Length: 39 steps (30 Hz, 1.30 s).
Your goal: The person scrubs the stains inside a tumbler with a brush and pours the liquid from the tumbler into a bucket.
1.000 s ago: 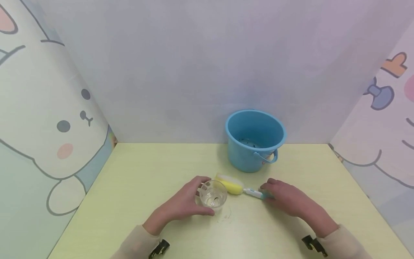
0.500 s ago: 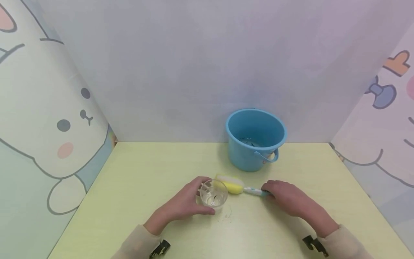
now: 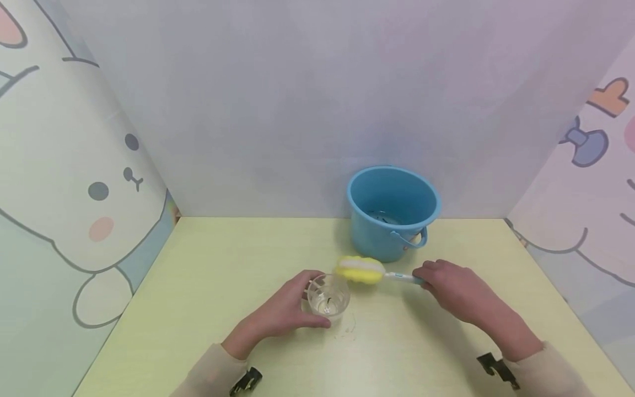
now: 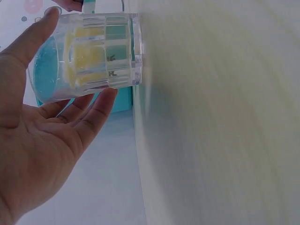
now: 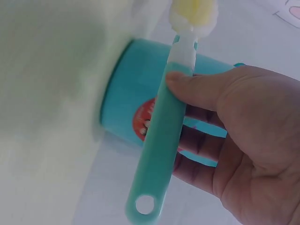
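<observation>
A clear cup (image 3: 334,315) stands upright on the table, with a small dark mark visible inside it. My left hand (image 3: 280,311) holds it from the left, thumb on the near side and fingers on the far side. My right hand (image 3: 463,295) grips the teal handle (image 5: 161,136) of a sponge cup brush, thumb along its upper part. The brush's yellow and white sponge head (image 3: 360,270) is raised over the table, just beyond the cup's right side and outside it. In the left wrist view, yellow shows through the cup wall (image 4: 86,56).
A blue bucket (image 3: 374,240) with a handle stands at the back, right of centre, with some liquid and small dark bits at its bottom. Pale marks lie on the pale yellow table (image 3: 223,253) beside the cup. Cartoon-printed panels rise at both sides.
My right hand has taken hold of the brush handle and lifted the brush off the table, moving up and slightly right. My left hand and the cup have stayed put.
</observation>
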Motion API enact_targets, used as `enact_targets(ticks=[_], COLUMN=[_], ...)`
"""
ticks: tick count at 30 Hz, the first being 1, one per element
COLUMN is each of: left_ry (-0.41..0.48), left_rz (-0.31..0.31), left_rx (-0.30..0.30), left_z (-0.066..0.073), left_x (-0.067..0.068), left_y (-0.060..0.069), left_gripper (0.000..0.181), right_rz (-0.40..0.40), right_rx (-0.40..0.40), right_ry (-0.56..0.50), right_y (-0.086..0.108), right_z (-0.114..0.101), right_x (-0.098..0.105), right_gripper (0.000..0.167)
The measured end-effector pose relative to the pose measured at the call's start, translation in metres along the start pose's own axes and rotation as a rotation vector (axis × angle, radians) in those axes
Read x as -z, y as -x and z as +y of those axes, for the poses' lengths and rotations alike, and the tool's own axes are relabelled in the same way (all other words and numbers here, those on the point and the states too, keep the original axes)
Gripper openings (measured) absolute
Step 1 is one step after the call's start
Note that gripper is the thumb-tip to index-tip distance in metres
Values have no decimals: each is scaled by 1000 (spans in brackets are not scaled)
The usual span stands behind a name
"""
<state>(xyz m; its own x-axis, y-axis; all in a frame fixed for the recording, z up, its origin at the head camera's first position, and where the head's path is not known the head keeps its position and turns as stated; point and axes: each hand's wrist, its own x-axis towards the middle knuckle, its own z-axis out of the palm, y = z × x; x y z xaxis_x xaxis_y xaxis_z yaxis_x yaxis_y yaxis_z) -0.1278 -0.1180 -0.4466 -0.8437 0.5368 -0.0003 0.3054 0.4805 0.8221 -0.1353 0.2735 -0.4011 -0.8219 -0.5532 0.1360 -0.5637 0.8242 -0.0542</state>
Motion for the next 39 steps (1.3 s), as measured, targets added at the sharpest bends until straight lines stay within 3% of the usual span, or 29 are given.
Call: enact_targets(ticks=[9,16,21,32,39], left_ry=[-16,-8,5,8,8], left_rz=[-1,4,-3,-3,-2], left_rx=[2,-16,-17,-5,2], left_z=[0,0,0,3,3], left_x=[1,0,-2,-3,-5], left_y=[0,-1,-2,-3,-2], left_gripper=[99,98,98,95,97], right_rz=[86,207,212,308,367], right_rx=[22,181,246,460,524], right_ry=[90,219,277,421,468], right_y=[4,0,-10,-33,-46], right_z=[-3,-11,-23,-43,-52], right_x=[44,70,83,92,91], right_gripper=[37,43,51,59,58])
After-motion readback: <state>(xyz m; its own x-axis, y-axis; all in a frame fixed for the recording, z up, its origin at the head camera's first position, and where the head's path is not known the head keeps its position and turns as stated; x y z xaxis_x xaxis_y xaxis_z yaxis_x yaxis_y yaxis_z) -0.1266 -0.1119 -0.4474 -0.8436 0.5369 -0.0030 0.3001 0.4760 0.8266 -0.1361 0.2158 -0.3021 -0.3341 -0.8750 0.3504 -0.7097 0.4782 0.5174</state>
